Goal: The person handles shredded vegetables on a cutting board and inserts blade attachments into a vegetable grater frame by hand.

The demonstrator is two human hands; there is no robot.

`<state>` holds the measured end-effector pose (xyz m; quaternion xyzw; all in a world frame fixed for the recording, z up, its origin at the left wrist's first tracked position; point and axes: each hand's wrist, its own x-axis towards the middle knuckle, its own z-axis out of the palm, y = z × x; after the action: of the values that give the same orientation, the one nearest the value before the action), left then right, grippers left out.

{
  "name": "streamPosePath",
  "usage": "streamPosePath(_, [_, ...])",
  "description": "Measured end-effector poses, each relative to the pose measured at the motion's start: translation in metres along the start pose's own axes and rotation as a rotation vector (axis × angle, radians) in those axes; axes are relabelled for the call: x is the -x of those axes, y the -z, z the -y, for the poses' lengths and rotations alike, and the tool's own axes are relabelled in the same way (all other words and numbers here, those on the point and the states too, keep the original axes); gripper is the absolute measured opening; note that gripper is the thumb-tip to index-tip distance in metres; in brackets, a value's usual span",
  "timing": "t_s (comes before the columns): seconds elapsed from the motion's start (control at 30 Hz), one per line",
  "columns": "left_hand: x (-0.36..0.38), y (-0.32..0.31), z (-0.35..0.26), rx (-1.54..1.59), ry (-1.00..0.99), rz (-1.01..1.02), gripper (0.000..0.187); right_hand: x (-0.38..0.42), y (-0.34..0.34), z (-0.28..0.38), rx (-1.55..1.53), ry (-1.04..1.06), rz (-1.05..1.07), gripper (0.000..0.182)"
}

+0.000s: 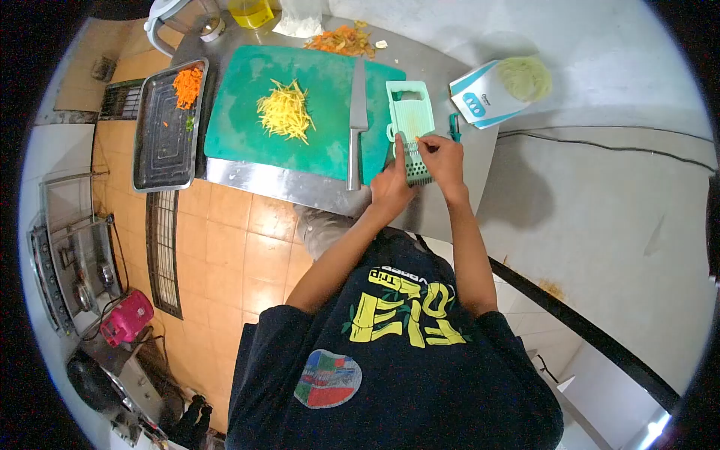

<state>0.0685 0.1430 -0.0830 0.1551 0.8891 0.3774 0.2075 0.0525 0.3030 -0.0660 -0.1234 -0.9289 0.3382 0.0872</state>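
A pale green grater (411, 116) lies at the right edge of the green cutting board (232, 112). My left hand (394, 184) is closed at the grater's left side, with one finger stretched along it. The fingers of my right hand (442, 159) are pinched over the grater's right side; a small orange bit shows at their tips, too small to name. On the board are a pile of yellow shreds (286, 111) and a large knife (358, 124), its handle toward me.
Left of the board stands a metal tray (166, 154) with orange shreds (187, 88). Peelings (341, 40) lie behind the board. A kitchen scale (480, 97) bearing pale green shreds (524, 79) and a peeler (454, 127) are at the right. A jug (176, 22) stands back left.
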Motion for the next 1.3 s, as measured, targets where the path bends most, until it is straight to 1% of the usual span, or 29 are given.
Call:
streamPosePath(0.1, [0.002,-0.005,0.002,0.007,-0.061,-0.084,0.135,-0.001,0.000,0.008,0.046,-0.026,-0.014,0.015])
streamPosePath(0.2, [0.002,-0.006,0.004,0.022,-0.066,-0.072,0.135,-0.003,-0.001,0.012,0.071,-0.025,-0.030,0.017])
streamPosePath(0.3, [-0.001,-0.004,0.002,0.023,-0.086,-0.105,0.135,-0.002,-0.005,0.011,0.102,-0.015,-0.045,0.017])
streamPosePath(0.4, [0.001,0.000,-0.003,0.019,-0.047,-0.086,0.136,0.000,-0.008,0.010,0.133,-0.001,-0.061,0.015])
streamPosePath(0.5, [-0.001,-0.004,0.000,0.051,-0.082,-0.128,0.136,0.004,-0.011,0.009,0.130,-0.003,-0.092,0.013])
streamPosePath(0.6, [-0.004,-0.008,0.006,0.097,-0.164,-0.201,0.135,0.006,-0.014,0.008,0.141,-0.003,-0.118,0.012])
streamPosePath(0.7, [-0.005,-0.007,0.006,0.082,-0.109,-0.138,0.134,0.007,-0.014,0.005,0.152,-0.009,-0.124,0.011])
streamPosePath(0.9, [-0.003,0.003,-0.003,0.047,-0.086,-0.099,0.136,0.015,-0.017,-0.002,0.145,0.000,-0.163,0.012])
streamPosePath(1.0, [-0.005,0.010,-0.007,0.009,0.028,0.062,0.137,0.019,-0.017,-0.002,0.158,-0.016,-0.162,0.012])
streamPosePath(1.13, [-0.004,0.007,-0.006,-0.002,-0.002,0.002,0.137,0.020,-0.013,0.001,0.113,0.007,-0.159,0.010])
streamPosePath(1.3, [-0.003,0.008,-0.007,-0.009,-0.007,0.013,0.137,0.013,-0.002,0.003,-0.048,-0.107,-0.076,0.010])
